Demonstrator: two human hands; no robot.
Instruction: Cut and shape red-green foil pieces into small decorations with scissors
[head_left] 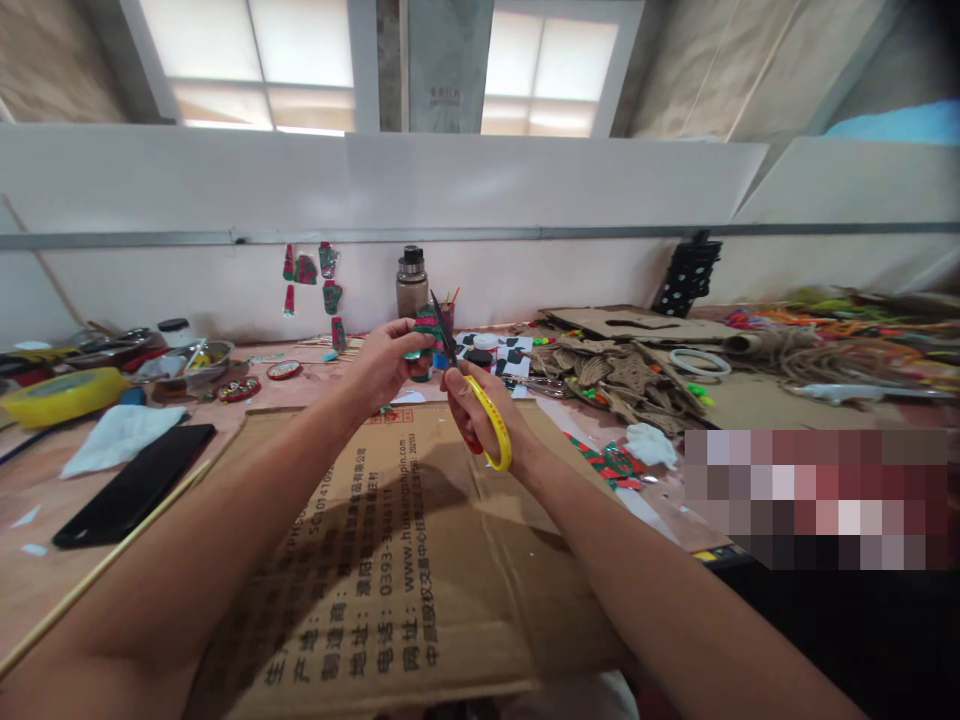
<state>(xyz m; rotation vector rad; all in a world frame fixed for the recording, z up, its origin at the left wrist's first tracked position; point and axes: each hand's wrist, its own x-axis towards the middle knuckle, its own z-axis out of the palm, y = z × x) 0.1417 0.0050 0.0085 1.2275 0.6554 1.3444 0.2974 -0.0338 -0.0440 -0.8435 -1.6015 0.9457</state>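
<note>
My left hand (386, 368) pinches a small green-and-red patterned piece (427, 328) between thumb and fingers. In my right hand (480, 402) is a pair of scissors (444, 328), dark blades pointing up, with yellow and red at the handles. The blades stand right beside the patterned piece; whether they touch it I cannot tell. Both hands are raised over the far edge of a flattened cardboard sheet (450, 560) printed with dark characters. More green-and-red pieces (611, 462) lie to the right of the sheet, and similar cut pieces (328, 262) hang on the white wall.
A bottle (412, 285) stands behind my hands. On the left are a black phone (135, 485), white tissue (124, 435), yellow tape (67, 395) and a metal bowl (214, 358). Brown twine (622, 375) and a white ring (699, 364) lie to the right. A blurred patch hides the right edge.
</note>
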